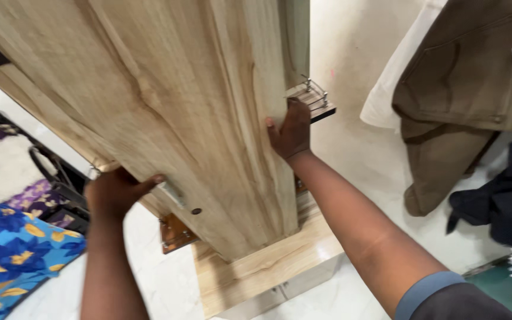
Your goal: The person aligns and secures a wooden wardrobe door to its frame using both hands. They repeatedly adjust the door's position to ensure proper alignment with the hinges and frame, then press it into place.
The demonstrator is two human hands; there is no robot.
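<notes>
Clamped on opposite long edges of the tall wooden panel (167, 118), the left hand (117, 191) grips beside the metal handle (170, 192) and the right hand (291, 131) higher up, the panel's long axis running down to the wooden base (268, 266).

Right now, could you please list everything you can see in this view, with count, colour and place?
wooden panel: one, light wood grain, upright, centre, gripped on both edges
wooden base: one, light wood, on the floor under the panel
metal bracket: one, copper-brown, at the panel's foot, left
small rack: one, wood with metal rail, behind the panel's right edge
floor: white, glossy
floral cloth: one, blue with yellow, lower left
brown garment: one, hanging, upper right
dark garment: one, on the floor, right
left hand: on the panel's left edge
right hand: on the panel's right edge
</notes>
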